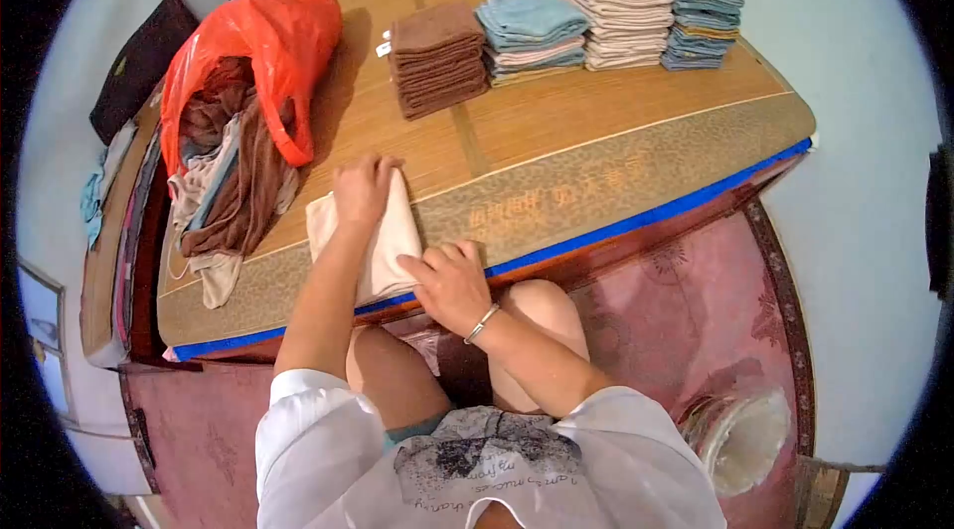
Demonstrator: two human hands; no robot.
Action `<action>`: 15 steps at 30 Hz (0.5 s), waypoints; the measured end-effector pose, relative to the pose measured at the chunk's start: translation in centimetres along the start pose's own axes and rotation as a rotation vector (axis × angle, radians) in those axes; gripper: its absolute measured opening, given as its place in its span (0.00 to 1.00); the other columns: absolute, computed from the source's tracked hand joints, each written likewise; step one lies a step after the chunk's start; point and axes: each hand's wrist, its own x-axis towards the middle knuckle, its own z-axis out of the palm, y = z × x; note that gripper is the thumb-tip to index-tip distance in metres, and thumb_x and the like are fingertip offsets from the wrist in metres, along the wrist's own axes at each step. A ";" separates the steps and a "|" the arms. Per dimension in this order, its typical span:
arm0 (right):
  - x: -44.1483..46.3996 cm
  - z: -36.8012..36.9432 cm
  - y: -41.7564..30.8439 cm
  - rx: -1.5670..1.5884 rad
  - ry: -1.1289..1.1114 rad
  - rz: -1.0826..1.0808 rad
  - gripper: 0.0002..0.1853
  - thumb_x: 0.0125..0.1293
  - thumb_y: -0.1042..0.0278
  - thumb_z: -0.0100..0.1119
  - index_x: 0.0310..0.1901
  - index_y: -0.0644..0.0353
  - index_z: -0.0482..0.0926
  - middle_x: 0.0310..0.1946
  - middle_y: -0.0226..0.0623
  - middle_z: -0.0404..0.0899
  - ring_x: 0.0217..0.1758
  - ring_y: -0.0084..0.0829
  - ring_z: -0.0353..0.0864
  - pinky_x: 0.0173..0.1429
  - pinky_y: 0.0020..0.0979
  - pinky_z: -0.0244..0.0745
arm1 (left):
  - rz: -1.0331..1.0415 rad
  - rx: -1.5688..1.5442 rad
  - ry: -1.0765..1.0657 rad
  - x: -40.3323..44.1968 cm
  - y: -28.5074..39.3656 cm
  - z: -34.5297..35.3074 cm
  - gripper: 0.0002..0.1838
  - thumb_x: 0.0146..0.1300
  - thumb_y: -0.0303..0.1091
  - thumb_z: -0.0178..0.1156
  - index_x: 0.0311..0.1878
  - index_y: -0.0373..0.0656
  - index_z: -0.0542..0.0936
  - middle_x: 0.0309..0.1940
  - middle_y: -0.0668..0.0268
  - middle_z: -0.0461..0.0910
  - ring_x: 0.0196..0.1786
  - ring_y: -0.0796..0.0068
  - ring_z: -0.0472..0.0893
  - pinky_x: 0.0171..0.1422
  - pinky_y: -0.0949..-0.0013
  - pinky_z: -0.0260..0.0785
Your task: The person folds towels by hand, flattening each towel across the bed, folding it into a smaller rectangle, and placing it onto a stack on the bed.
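A cream towel [390, 231], folded into a narrow shape, lies on the near edge of the mat-covered bed in front of me. My left hand [362, 191] is on its far end, fingers bent down and closed on the cloth. At the towel's near right side is my right hand [452, 283], wearing a bracelet on the wrist. Its thumb touches the towel's edge, and the fingers are spread apart from the thumb over the mat.
Beyond stand folded stacks: brown towels [437, 62], blue and pink towels [534, 32], cream towels [618, 12] and blue-grey towels [702, 17]. A red plastic bag [288, 42] spills rumpled cloths [237, 186] at the left. A lined waste bin [745, 440] stands on the floor.
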 end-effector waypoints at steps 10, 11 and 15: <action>-0.5 0.1 0.4 0.066 -0.014 -0.006 0.18 0.50 0.71 0.60 0.46 0.49 0.80 0.30 0.30 0.72 0.41 0.33 0.71 0.49 0.37 0.60 | 0.154 0.111 0.097 -0.7 2.0 -4.6 0.10 0.59 0.40 0.59 0.38 0.45 0.78 0.34 0.63 0.77 0.45 0.63 0.75 0.57 0.56 0.57; -0.6 0.0 0.5 0.042 -0.019 -0.001 0.16 0.51 0.69 0.59 0.45 0.49 0.79 0.32 0.31 0.72 0.43 0.34 0.71 0.50 0.38 0.60 | 0.239 0.131 0.058 -1.4 2.2 -5.4 0.11 0.58 0.40 0.59 0.40 0.44 0.78 0.36 0.63 0.77 0.46 0.63 0.74 0.59 0.55 0.56; -0.1 -0.5 -0.2 -0.017 0.000 0.017 0.14 0.54 0.69 0.57 0.44 0.50 0.80 0.42 0.35 0.74 0.51 0.36 0.70 0.55 0.39 0.60 | 0.112 0.125 -0.304 -5.3 2.6 -4.9 0.26 0.62 0.50 0.53 0.61 0.47 0.71 0.64 0.57 0.65 0.69 0.57 0.60 0.72 0.49 0.41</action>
